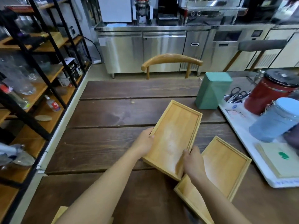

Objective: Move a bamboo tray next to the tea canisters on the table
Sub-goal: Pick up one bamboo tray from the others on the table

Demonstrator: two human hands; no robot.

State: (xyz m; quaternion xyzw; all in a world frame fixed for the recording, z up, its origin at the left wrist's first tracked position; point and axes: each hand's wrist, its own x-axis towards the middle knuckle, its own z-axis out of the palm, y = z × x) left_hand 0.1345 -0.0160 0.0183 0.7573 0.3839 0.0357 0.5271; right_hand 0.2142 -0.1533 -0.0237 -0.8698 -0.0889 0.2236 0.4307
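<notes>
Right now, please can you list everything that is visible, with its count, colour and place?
held bamboo tray: 1, light wood, centre of table, gripped on both long sides
second bamboo tray: 1, light wood, to the right, partly under the held one
table: 1, dark brown planks
green canister: 1, teal, beyond the held tray
red canister: 1, red with black lid, far right
blue jar: 1, blue, pale lid, on white tray
white tray: 1, right edge
scissors cup: 1, white, dark handles
chair: 1, wood, far side
shelf: 1, black frame, left
steel counter: 1, background
left hand: 1, tray's left rim
right hand: 1, fingers over right rim
</notes>
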